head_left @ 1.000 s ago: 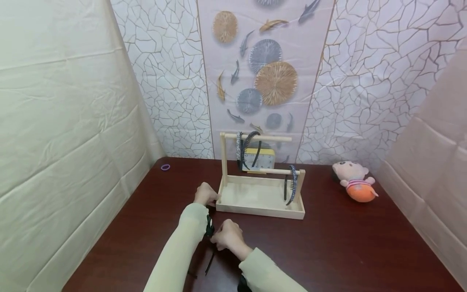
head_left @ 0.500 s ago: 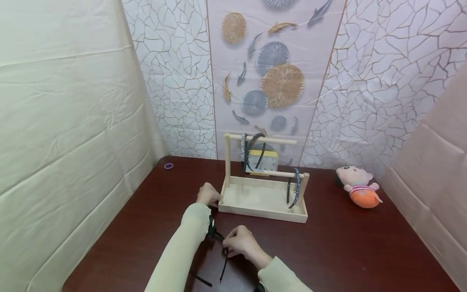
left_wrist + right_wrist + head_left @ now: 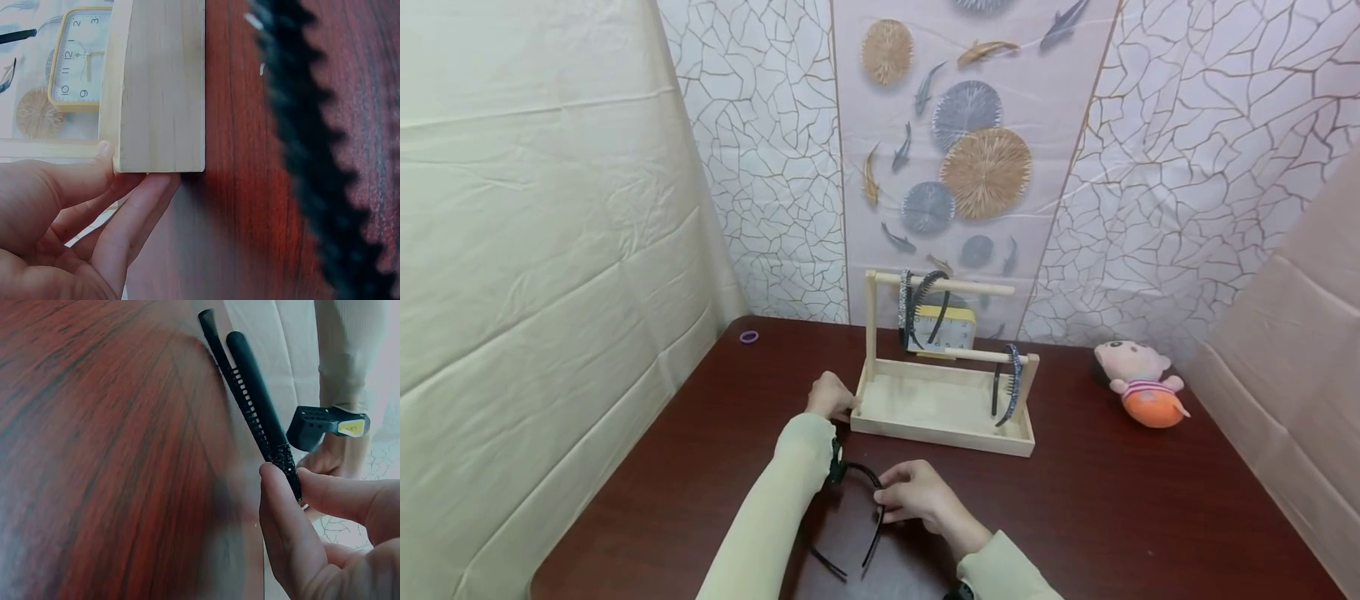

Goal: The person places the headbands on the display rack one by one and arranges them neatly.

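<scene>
My right hand (image 3: 922, 497) pinches a black toothed headband (image 3: 874, 542) at its arched part, between thumb and fingers. Both ends of the band point toward me, and the left forearm partly covers it in the head view. In the right wrist view, the headband (image 3: 253, 394) shows dark sparkly trim where the fingertips hold it. My left hand (image 3: 831, 395) grips the front left corner of a wooden headband rack (image 3: 940, 434); in the left wrist view the thumb lies on the rim and fingers press the wall (image 3: 162, 87). The headband (image 3: 312, 144) looms blurred there.
Dark headbands (image 3: 917, 308) hang from the rack's upper bar, and a blue glittery headband (image 3: 1015, 379) from its lower bar. Behind stands a yellow-framed clock (image 3: 958, 321). A plush doll (image 3: 1142, 387) lies at the right, a purple ring (image 3: 748, 337) at the far left.
My right hand has moved to the right with the headband, bringing more of its arch out from behind the left arm. The left hand has stayed at the rack's corner.
</scene>
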Demonstrator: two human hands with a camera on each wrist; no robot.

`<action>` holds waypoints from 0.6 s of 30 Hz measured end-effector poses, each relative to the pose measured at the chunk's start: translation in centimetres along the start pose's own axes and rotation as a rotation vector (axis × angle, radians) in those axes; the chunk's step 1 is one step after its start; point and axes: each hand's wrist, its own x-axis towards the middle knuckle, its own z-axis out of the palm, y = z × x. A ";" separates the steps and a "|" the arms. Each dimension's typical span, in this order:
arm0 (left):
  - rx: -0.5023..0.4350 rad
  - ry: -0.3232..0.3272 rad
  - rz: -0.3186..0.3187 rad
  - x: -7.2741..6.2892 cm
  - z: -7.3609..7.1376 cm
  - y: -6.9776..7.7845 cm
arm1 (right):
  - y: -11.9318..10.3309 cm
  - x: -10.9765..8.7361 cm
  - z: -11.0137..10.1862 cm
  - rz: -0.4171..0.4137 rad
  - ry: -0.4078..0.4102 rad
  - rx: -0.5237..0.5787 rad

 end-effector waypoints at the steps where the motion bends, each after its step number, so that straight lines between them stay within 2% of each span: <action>1: 0.002 0.000 0.000 0.0 0.0 0.0 | 0.0 -0.1 -0.2 -0.006 0.001 0.007; 9: 0.021 -0.012 -0.013 0.1 -0.1 0.0 | 0.4 -0.9 -1.3 -0.062 0.014 0.037; 18: 0.026 -0.001 -0.018 0.1 0.0 0.1 | 0.4 -1.6 -2.6 -0.093 0.100 0.051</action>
